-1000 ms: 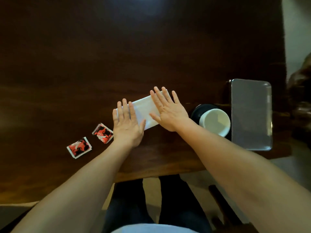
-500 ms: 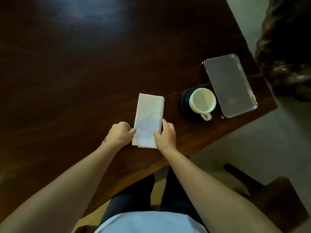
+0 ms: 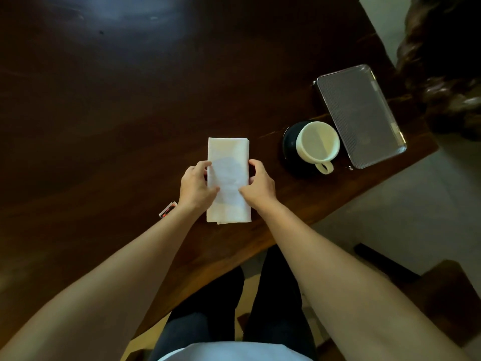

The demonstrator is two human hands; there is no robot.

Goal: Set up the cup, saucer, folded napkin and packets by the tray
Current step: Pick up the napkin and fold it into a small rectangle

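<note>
Both hands (image 3: 197,186) moved up napkin (image 3: 228,178) sides (packet (image 3: 168,209) now visible).

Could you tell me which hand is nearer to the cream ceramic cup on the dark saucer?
Right. The right hand grips the white folded napkin's cup-side edge; the left hand holds the far edge, farther from the cream ceramic cup.

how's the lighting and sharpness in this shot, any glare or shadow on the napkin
Head view: dim overall; a pale glare patch on the dark table at top. A soft grey shadow falls across the middle of the white napkin, between the left hand and right hand. Edges look slightly soft, and the wide lens bows the forearms outward. The tray shows a faint sheen.
</note>
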